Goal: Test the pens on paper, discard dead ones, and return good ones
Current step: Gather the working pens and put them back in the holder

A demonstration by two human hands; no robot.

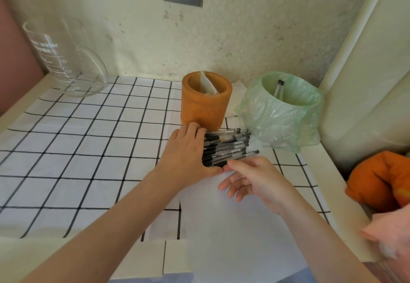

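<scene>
Head view: the pile of black-capped pens (228,147) lies between the orange pen holder (206,105) and the white paper (233,227), long axes running left to right. The left hand (188,149) presses flat-fingered on their capped ends. The right hand (255,178) is nearer the front pen, fingers loose and spread, tips just touching it, gripping nothing I can see.

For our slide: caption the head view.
Left hand and right hand at pens by orange holder, lined bin and paper.
</scene>
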